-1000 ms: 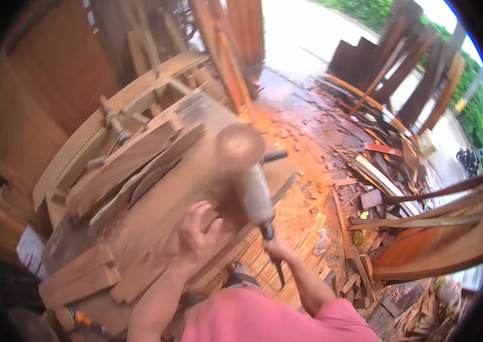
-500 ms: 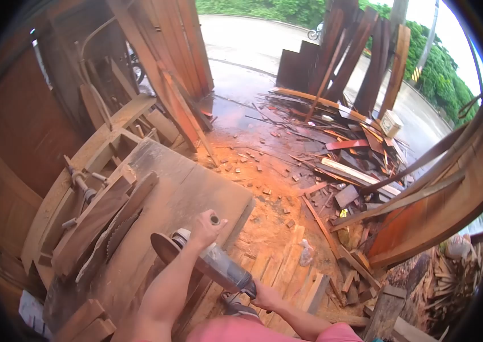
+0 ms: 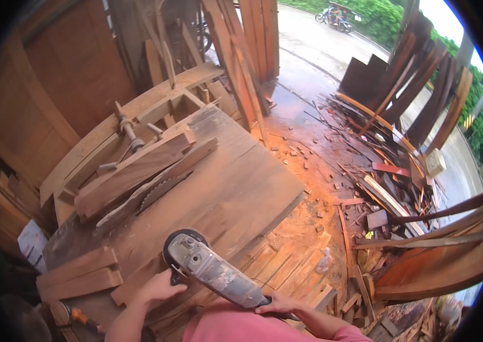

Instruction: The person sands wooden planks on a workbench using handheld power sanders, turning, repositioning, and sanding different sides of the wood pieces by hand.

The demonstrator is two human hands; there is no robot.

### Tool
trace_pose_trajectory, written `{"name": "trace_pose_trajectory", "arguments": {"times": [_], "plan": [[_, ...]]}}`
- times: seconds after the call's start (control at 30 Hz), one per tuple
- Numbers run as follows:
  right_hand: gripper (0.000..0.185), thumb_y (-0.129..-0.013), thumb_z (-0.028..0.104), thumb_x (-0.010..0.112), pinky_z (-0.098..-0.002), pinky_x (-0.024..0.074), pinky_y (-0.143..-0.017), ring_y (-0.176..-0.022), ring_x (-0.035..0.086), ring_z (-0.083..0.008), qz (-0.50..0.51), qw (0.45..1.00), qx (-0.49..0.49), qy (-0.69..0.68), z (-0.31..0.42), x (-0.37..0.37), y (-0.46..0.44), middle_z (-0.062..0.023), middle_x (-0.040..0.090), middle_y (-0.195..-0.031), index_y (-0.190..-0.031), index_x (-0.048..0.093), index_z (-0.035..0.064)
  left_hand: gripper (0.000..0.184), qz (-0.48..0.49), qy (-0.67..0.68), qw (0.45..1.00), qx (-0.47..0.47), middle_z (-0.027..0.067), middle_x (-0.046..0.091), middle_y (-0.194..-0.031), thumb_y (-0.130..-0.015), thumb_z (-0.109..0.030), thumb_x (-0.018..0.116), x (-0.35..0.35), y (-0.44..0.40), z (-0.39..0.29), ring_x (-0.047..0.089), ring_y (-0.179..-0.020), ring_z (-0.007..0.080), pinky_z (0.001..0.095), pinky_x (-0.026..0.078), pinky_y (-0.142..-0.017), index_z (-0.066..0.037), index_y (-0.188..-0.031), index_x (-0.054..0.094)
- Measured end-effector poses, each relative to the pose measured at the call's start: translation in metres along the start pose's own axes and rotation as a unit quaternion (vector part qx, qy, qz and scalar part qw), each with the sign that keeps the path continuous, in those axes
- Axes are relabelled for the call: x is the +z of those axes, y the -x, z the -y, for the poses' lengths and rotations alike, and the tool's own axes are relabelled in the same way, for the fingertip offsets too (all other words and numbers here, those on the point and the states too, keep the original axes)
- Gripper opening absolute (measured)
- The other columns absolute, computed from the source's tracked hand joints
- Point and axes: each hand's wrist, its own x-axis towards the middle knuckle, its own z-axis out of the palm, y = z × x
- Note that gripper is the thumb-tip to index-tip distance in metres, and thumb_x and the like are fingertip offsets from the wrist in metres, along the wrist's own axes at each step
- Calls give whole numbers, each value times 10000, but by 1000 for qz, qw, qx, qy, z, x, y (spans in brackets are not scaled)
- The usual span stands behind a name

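An angle grinder (image 3: 224, 276) lies across the front of the wooden work table (image 3: 241, 188), its round disc end facing left and its body slanting down to the right. My left hand (image 3: 162, 286) is closed round the black side handle near the head. At the rear end of the body, my right hand (image 3: 278, 304) is wrapped round the grip. Left of the grinder are stacked wood blocks (image 3: 81, 276). Farther up the table, a toothed saw blade (image 3: 164, 188) rests beside long wood pieces (image 3: 133, 171).
A curved wooden frame (image 3: 98, 128) stands behind the table. Scrap wood (image 3: 378, 171) is piled at the right, near a curved panel (image 3: 435, 262). Upright boards (image 3: 258, 40) stand at the back. A motorbike with riders (image 3: 337, 17) is on the road.
The grinder has turned from disc up, to side on, to lying with its head's top facing up. My left hand, spread and empty at first, now grips the side handle.
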Motion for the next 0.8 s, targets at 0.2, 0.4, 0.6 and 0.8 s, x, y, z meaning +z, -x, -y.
{"name": "trace_pose_trajectory", "arguments": {"times": [0.2, 0.4, 0.6, 0.8], "plan": [[685, -864, 360, 811, -358, 486, -1011, -1135, 640, -232, 35, 989, 4, 144, 55, -14, 13, -108, 690, -1289, -1414, 581, 22, 369, -247, 1, 966, -73, 287, 717, -986, -799, -317, 760, 44, -4, 25, 676, -1011, 478, 550, 547, -860, 3, -982, 742], [689, -918, 295, 753, -384, 541, -877, -988, 714, -281, -90, 972, -35, 213, 86, -4, 17, -218, 722, -1047, -1478, 469, 13, 375, -224, 26, 972, -67, 287, 722, -984, -815, -271, 714, 36, -14, 36, 692, -995, 462, 557, 544, -858, -9, -1083, 713], [726, -965, 269, 631, -408, 534, -716, -756, 700, -339, -175, 949, -63, 255, 60, -10, 19, -216, 694, -830, -1554, 331, -30, 361, -249, 34, 968, -20, 253, 729, -933, -897, -333, 699, 47, -19, 9, 715, -896, 452, 565, 567, -788, -9, -1037, 624], [795, -976, 312, 589, -427, 527, -676, -726, 691, -361, -126, 945, -64, 294, 60, 10, -15, -225, 693, -831, -1594, 230, -37, 412, -282, -25, 959, 1, 196, 714, -1003, -917, -333, 695, 65, -17, 40, 720, -895, 393, 522, 584, -733, -8, -1140, 577]]}}
